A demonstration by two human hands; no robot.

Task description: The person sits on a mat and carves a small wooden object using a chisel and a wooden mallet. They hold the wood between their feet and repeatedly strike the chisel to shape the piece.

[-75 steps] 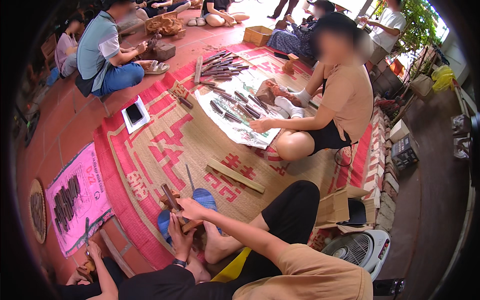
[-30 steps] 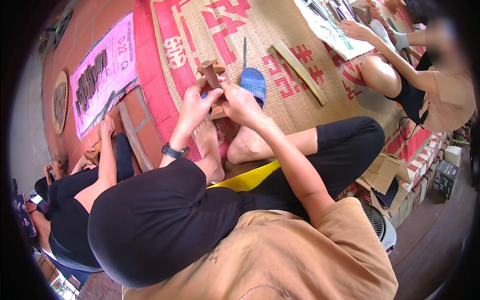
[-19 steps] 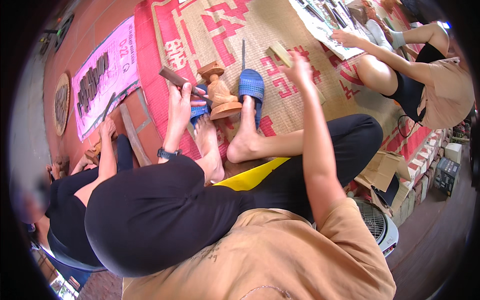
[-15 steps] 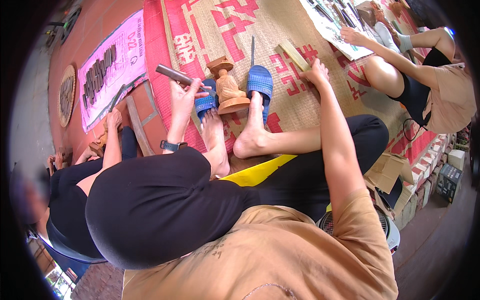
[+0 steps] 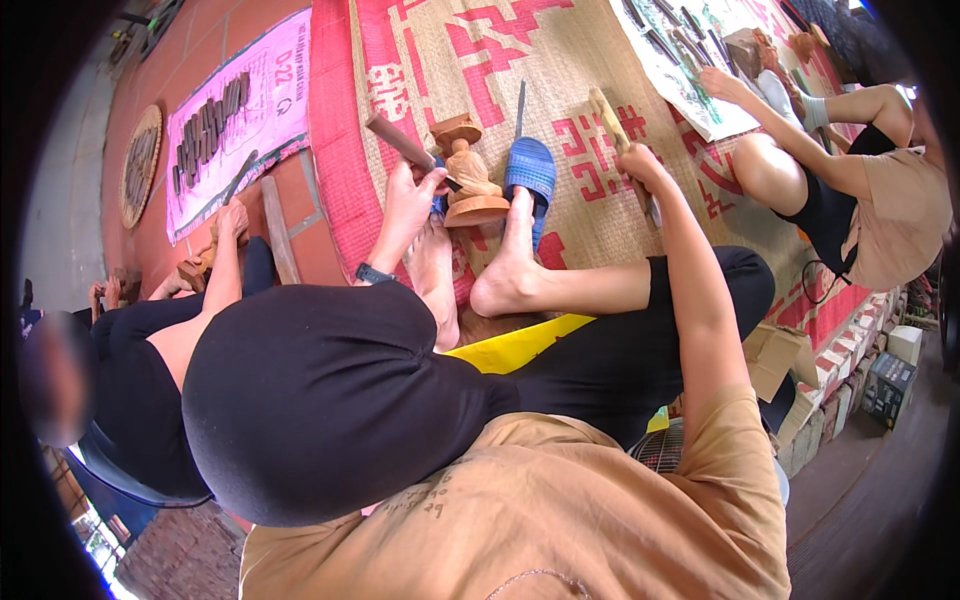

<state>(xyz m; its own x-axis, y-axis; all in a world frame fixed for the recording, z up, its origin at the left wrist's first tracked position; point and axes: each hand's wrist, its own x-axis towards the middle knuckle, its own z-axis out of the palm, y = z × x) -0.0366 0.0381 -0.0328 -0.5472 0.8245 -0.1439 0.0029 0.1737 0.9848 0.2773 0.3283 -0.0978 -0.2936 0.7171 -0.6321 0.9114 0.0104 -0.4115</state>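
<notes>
My left hand (image 5: 408,200) is closed round a chisel (image 5: 402,141) with a thick dark handle. Its blade points down to the right, against or just in front of a carved wooden seated figure (image 5: 468,176); contact cannot be made out. The figure has a wide flat top and a round base, and stands tilted between my feet. Off to the right, my right hand (image 5: 642,167) grips a pale wooden mallet (image 5: 606,115), shaped like a long bar, held above the mat and apart from the figure. A blue slipper (image 5: 531,168) sits under my right foot's toes.
A red and tan woven mat (image 5: 590,60) lies under the work. A thin dark tool (image 5: 520,108) lies beyond the slipper. Several dark tools rest on a pink sheet (image 5: 275,70) at left. Co-workers sit at left and right; a wooden bar (image 5: 280,232) lies at left.
My right hand has turned the mallet more upright and lowered slightly. My left hand has moved right with the chisel, bringing its blade closer to the figure. The whole view has shifted a little.
</notes>
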